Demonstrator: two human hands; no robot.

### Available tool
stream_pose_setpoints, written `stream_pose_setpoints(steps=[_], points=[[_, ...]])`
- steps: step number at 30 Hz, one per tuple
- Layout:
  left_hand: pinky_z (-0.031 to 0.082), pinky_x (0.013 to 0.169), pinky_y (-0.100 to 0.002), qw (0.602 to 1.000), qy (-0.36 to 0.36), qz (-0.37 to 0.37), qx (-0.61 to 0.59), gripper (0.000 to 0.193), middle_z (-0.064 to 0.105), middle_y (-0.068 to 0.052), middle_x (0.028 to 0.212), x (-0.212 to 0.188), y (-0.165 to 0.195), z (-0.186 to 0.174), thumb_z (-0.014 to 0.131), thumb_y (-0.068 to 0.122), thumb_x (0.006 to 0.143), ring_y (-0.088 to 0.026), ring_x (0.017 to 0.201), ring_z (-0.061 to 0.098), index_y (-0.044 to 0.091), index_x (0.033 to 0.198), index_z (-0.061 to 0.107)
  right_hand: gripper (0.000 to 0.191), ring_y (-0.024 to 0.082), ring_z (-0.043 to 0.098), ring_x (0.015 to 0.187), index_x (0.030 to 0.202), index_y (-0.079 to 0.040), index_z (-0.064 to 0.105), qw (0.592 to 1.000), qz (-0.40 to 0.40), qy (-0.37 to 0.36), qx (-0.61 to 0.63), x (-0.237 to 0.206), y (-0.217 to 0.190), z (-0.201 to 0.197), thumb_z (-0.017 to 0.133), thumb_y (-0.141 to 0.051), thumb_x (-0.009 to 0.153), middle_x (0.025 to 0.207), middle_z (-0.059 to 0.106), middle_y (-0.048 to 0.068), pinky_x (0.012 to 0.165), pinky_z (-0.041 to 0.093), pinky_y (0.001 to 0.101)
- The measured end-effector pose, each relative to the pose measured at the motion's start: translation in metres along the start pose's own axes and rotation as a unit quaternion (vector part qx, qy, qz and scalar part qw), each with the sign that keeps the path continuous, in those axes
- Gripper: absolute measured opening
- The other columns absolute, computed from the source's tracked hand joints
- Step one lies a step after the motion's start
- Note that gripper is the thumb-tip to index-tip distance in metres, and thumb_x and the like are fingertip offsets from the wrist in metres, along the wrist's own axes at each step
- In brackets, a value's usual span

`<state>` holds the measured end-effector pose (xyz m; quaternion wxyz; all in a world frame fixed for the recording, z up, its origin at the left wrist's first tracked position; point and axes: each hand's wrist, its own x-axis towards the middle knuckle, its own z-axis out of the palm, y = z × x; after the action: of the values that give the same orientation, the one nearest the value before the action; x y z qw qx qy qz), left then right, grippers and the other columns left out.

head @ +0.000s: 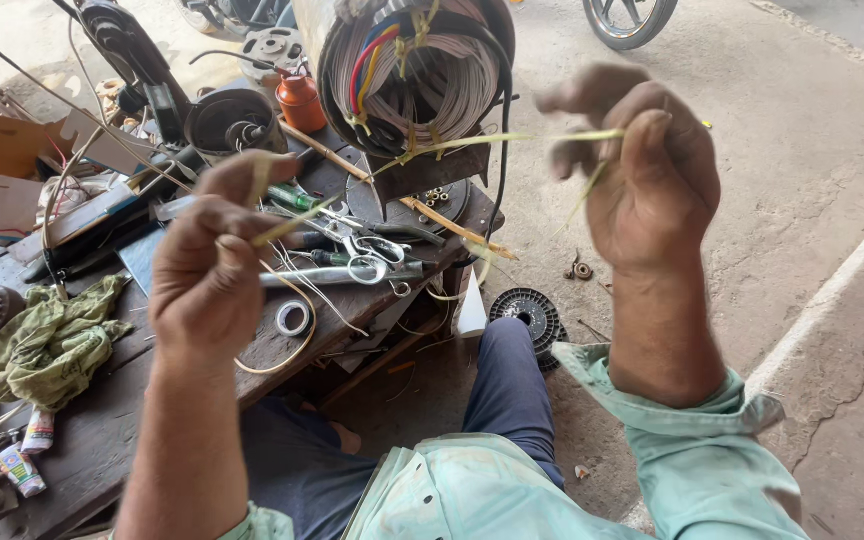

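We see a thin yellow-green tie strand (472, 143), pulled taut between our raised hands: one end pinched in our left hand (214, 262), the other in our right hand (642, 165). Its middle passes through the motor winding (414, 75), a bundle of pale wires lying beyond both hands

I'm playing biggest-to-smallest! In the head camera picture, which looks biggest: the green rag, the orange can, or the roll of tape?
1. Green rag, crumpled on the bench, looks biggest.
2. Orange can comes next, though it sits farther from the camera, so its true size is unsure.
3. Roll of tape looks smallest.
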<state>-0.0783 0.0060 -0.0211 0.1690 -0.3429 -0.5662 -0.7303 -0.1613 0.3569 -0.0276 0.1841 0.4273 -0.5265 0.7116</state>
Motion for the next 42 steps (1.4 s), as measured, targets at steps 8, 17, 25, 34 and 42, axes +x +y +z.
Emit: stream_pose_setpoints(steps=[8,17,25,34,42], points=[[0.043,0.061,-0.021,0.999,-0.032,-0.041,-0.003,0.030,0.065,-0.009,0.079,0.026,-0.025,-0.007,0.058,0.031,0.118,-0.009,0.066,0.055,0.010,0.098,0.059,0.031,0.007,0.042,0.047,0.097,-0.010,0.051,0.997,0.028,-0.063,-0.030,0.039,0.002,0.017,0.053,-0.033,0.117,0.072,0.058,0.007,0.041,0.033,0.0213],[0.058,0.079,-0.030,0.973,0.022,0.053,0.224,0.019,0.062,-0.016,0.116,0.018,0.023,0.012,0.070,0.023,0.100,-0.019,0.096,0.069,0.006,0.094,0.067,0.033,0.028,0.064,0.108,0.116,-0.005,0.053,0.884,-0.170,0.121,-0.418,0.030,0.012,0.027,0.069,-0.032,0.105,0.114,0.062,0.023,0.090,0.059,0.0378],[0.053,0.092,-0.046,0.857,-0.086,0.205,0.465,0.017,0.059,-0.016,0.115,0.020,0.037,0.075,0.080,0.023,0.087,-0.028,0.113,0.055,0.008,0.092,0.076,0.032,0.032,0.069,0.110,0.128,-0.008,0.052,0.911,-0.231,-0.082,-0.332,-0.012,-0.016,0.122,0.063,-0.019,0.100,0.115,0.068,0.018,0.108,0.049,0.0546],[0.054,0.071,-0.027,0.937,0.073,0.030,0.340,0.023,0.062,-0.005,0.103,0.012,0.010,0.052,0.068,0.023,0.103,-0.014,0.092,0.065,0.004,0.116,0.063,0.016,0.010,0.065,0.073,0.119,-0.008,0.073,0.887,-0.269,-0.007,-0.376,0.011,0.007,0.086,0.071,-0.006,0.103,0.091,0.070,0.004,0.056,0.055,0.0256],[0.052,0.065,-0.026,0.896,0.090,0.077,0.428,0.018,0.067,-0.005,0.093,0.017,-0.023,0.044,0.079,0.007,0.102,-0.012,0.083,0.069,0.003,0.114,0.068,0.012,0.009,0.068,0.073,0.121,-0.004,0.073,0.873,-0.266,0.004,-0.408,0.031,0.020,0.065,0.075,-0.005,0.109,0.092,0.072,0.006,0.053,0.056,0.0199]])
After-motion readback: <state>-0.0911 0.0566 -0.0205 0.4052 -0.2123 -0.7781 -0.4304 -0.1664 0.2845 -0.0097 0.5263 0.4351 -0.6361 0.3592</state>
